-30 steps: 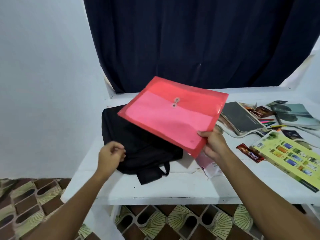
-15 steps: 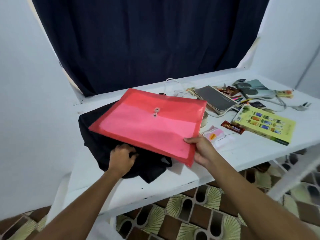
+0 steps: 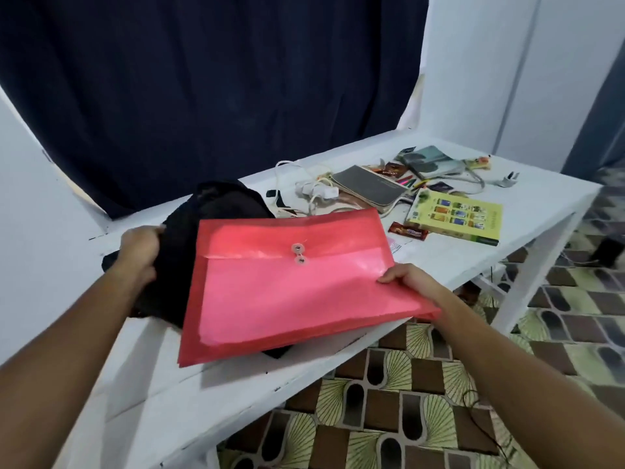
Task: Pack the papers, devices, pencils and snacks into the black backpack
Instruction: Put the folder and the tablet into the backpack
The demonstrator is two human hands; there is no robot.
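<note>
The left hand (image 3: 140,255) is now gripping a bunched fold of the black backpack (image 3: 209,211) at its left edge and lifting it, where a moment ago it was only pressing down on the flat fabric; the bag is rising into a hump on the white table (image 3: 236,394), which suggests the person is trying to find or open its mouth. Just right of that hand, the red plastic envelope (image 3: 291,286), holding the papers, is being lowered and levelled, now covering the near part of the bag instead of tilting above it. The right hand (image 3: 409,282) is pinching the envelope's right edge, thumb on top, fingers hidden beneath. Whether the bag's zip is open cannot be seen, so the envelope is judged not yet inside. Beyond and to the right of the right hand, the rest is waiting unpacked: a white cable and power strip (image 3: 316,190), a dark notebook (image 3: 370,189), coloured pencils (image 3: 407,181), a snack bar (image 3: 408,231) and a yellow-green book (image 3: 456,218).
</note>
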